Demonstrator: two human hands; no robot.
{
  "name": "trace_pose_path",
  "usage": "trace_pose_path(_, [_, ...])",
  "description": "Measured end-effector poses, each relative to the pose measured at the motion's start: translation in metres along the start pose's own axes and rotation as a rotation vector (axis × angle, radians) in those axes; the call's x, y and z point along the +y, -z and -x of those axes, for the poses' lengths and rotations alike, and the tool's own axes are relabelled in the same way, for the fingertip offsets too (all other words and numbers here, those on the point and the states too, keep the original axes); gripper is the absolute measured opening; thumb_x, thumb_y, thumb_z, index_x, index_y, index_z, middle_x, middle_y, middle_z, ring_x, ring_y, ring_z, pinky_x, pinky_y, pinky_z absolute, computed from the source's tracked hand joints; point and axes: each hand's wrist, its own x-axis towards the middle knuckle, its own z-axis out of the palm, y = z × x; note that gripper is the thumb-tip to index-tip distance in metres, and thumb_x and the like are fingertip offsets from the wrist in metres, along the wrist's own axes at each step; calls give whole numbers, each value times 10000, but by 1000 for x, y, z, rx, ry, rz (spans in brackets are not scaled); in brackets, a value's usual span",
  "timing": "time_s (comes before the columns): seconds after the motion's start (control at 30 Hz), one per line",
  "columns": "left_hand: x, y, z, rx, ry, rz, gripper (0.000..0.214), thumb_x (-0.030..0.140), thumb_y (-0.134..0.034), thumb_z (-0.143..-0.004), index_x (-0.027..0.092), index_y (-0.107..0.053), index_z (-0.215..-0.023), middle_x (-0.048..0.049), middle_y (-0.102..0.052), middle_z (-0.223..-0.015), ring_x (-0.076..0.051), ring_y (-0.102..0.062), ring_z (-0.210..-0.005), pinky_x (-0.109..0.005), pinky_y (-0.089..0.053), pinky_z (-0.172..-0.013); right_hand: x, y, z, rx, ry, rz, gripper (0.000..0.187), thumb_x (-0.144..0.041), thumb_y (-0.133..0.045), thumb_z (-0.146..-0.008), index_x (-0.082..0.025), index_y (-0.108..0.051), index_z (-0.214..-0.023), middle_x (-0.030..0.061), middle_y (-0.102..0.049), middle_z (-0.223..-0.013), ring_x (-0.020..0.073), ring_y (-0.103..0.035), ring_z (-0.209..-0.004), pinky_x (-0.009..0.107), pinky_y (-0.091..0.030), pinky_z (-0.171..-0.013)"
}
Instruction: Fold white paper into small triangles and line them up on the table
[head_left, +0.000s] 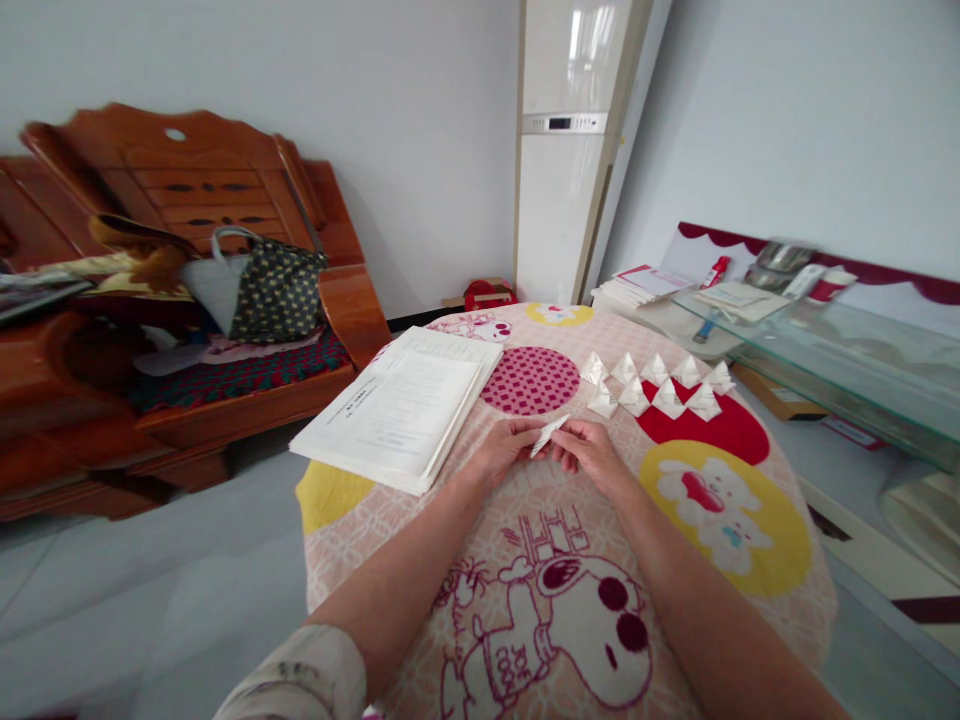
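Between both hands is a small folded piece of white paper [549, 436], held above the middle of the round table. My left hand [504, 448] pinches its left side, and my right hand [589, 450] grips the right side with fingers curled. Just beyond my right hand, several folded paper pieces [670, 400] with pointed tops stand in two rows on the cloth. To the left of my left hand lies a thick stack of printed paper sheets [405, 410]. My fingers partly cover the piece I hold.
A patterned tablecloth [555, 620] covers the table. At the right stands a glass-topped cabinet [847, 350] with a red cup [831, 285] and papers. A wooden sofa [187, 190] bearing bags is at the left. A tall air conditioner [559, 210] stands behind.
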Motion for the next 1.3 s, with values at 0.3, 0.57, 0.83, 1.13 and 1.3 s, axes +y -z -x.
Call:
trace_pose_path(0.3, [-2,0,-1,41,-15,-3,371,356,-822,-683,89,-780,-937,-29,-635,-676,-91,-500,-603,-229,-366,-613,0,0,0,-16,5,-9,389,-548,-690,-771,-167,-631,-714,4,-641,-607,81,-513,-428,195,-348,-392])
trace_pose_path(0.57, [-2,-1,0,49,-28,0,403,371,-823,-668,80,-785,-944,-39,-641,-673,-100,-510,-610,-233,-356,-610,3,0,-2,-29,4,-12,381,-539,-678,-794,-164,-646,-735,2,-644,-606,77,-511,-417,190,-351,-389])
trace_pose_path(0.83, [-1,-2,0,59,-22,-9,401,363,-829,-659,79,-790,-939,-56,-668,-701,-114,-538,-639,-243,-392,-640,3,0,-1,-44,18,-7,367,-522,-662,-817,-161,-666,-748,8,-652,-614,76,-517,-428,182,-358,-396])
trace_pose_path(1.13, [-10,-1,-3,162,-52,-30,334,269,-783,-681,82,-777,-958,-68,-706,-749,-122,-591,-632,-237,-449,-616,3,-3,0,25,13,70,210,-351,-591,-797,-159,-647,-735,7,-653,-613,86,-525,-424,184,-364,-382])
trace_pose_path(1.3, [-20,-1,-8,249,-111,-112,286,208,-718,-728,101,-765,-989,-48,-709,-721,-124,-619,-612,-225,-474,-600,-7,-12,4,129,3,166,142,-311,-599,-739,-171,-624,-731,-7,-628,-577,103,-522,-423,195,-351,-370])
